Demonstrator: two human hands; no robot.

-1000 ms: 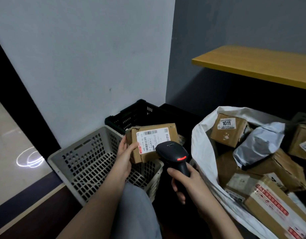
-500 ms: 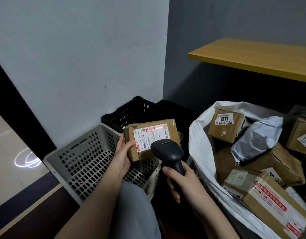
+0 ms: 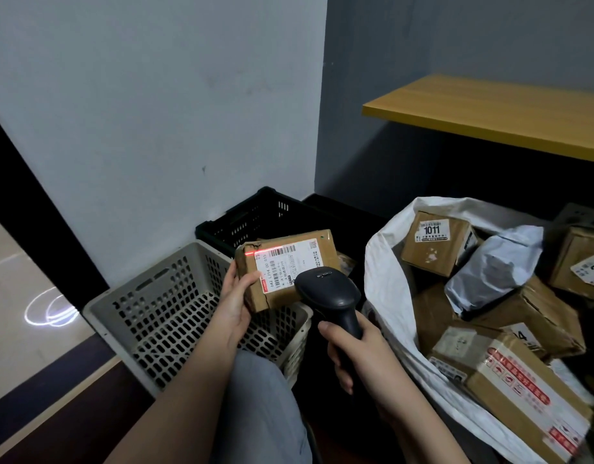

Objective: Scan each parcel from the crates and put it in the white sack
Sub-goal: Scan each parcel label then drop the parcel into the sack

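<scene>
At the far left, bare floor shows a looping light reflection beside a dark strip. Next comes the grey perforated crate (image 3: 175, 316), which looks empty of parcels from here, with a black crate (image 3: 255, 216) behind it against the wall. Over the grey crate's right edge, my left hand (image 3: 233, 304) grips a small brown cardboard parcel (image 3: 289, 266), thumb on its front, white shipping label tilted toward me. A red scan line (image 3: 262, 252) now falls across the top barcode of the label; half a second ago it lay a little lower on the label, and a second ago no line showed, so I judge the scan is just registering. Just right of the parcel, my right hand (image 3: 351, 349) is wrapped around the handle of the black handheld scanner (image 3: 327, 289), its head aimed at the label. Further right, the white sack (image 3: 382, 262) stands open, already holding several cardboard boxes and a grey poly mailer (image 3: 493, 269). Above it a yellow wooden shelf (image 3: 490, 112) juts from the wall. Once the scan is read, this parcel goes right, into the sack.
</scene>
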